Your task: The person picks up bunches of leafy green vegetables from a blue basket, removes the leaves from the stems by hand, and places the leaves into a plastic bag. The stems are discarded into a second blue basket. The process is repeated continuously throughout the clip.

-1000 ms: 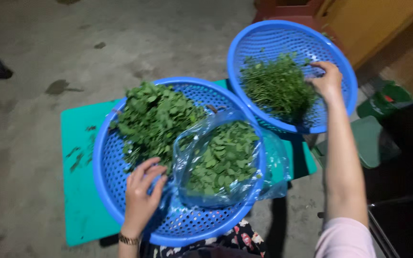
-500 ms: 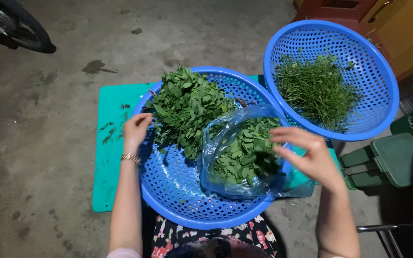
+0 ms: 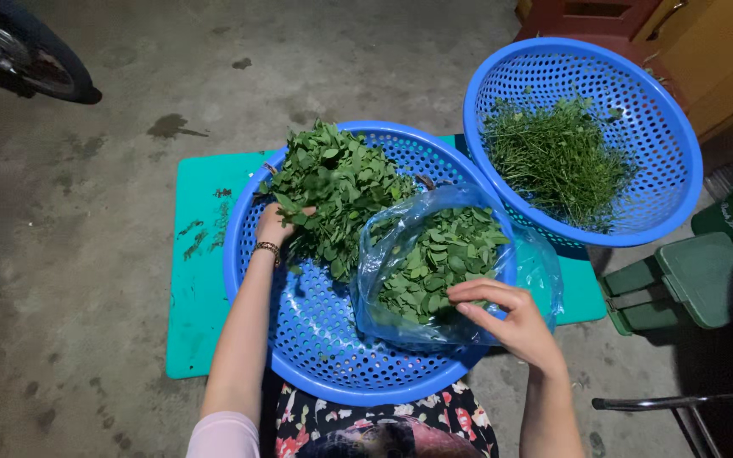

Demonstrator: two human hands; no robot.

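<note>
A big blue perforated basket (image 3: 316, 339) rests in front of me on a teal mat (image 3: 201, 280). Inside it lies a pile of leafy green sprigs (image 3: 341, 191) and a clear blue plastic bag (image 3: 434, 271) filled with plucked leaves. My left hand (image 3: 275, 227) reaches into the left side of the sprig pile, fingers buried among the leaves. My right hand (image 3: 511, 318) rests at the near right edge of the bag, fingers curled on the plastic. A second blue basket (image 3: 502, 76) at the upper right holds bare green stems (image 3: 557, 161).
Green plastic stools (image 3: 689, 284) stand to the right. A wheel (image 3: 31, 55) of a vehicle shows at the top left on the concrete floor. A metal chair leg (image 3: 680, 403) juts in at the bottom right. Wooden furniture (image 3: 714, 51) fills the top right corner.
My right hand left the stem basket and came down to the bag's near edge. My left hand moved from the basket's near side up into the sprig pile. The camera view shifted.
</note>
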